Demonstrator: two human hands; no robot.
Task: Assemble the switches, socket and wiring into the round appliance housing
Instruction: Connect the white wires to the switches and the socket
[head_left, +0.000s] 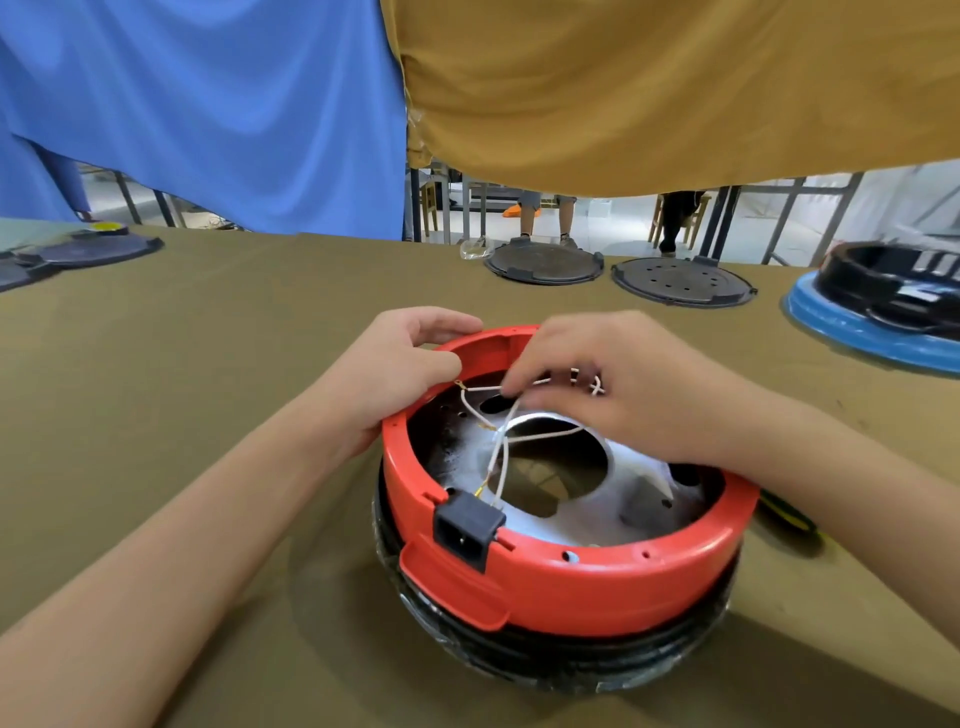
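Housing (561, 577) btwn hands (400, 374) – wires (498, 441) pinched.

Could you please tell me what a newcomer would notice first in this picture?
The round red plastic housing sits at the centre of the olive-covered table, with a black power socket on its near rim. Above it, both hands work: the left hand grips the far rim and the right hand pinches thin white wires.

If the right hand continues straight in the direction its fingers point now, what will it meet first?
The right hand points left across the red housing, pinching a white wire. Going on, it would probably first meet the left hand, whose thumb is at the wire's terminal on the rim. Depth is unclear.
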